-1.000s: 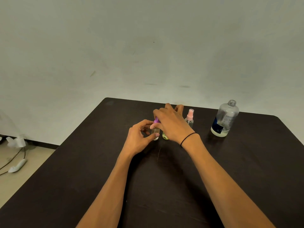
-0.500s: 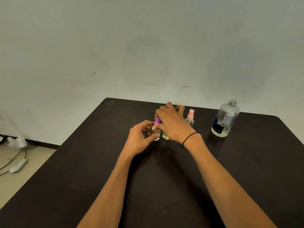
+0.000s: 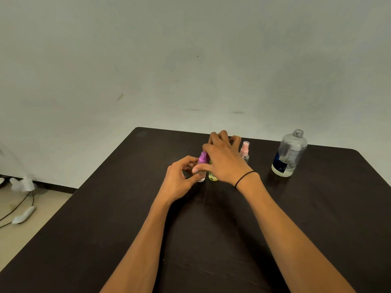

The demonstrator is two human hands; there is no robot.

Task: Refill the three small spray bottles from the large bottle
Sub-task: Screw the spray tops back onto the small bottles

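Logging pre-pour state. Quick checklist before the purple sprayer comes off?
1. Left hand steadies purple bottle: ok, fingers curled round its body.
2. Right hand on purple cap: ok, thumb and fingers pinch it.
3. Purple bottle upright on table: ok.
4. Large bottle uncapped, ready to pour: ok, neck threads bare.
5. Yellow bottle clear of the twist: not ok, right beside purple, under the right hand.
6. Pink bottle capped, out of the way: ok.
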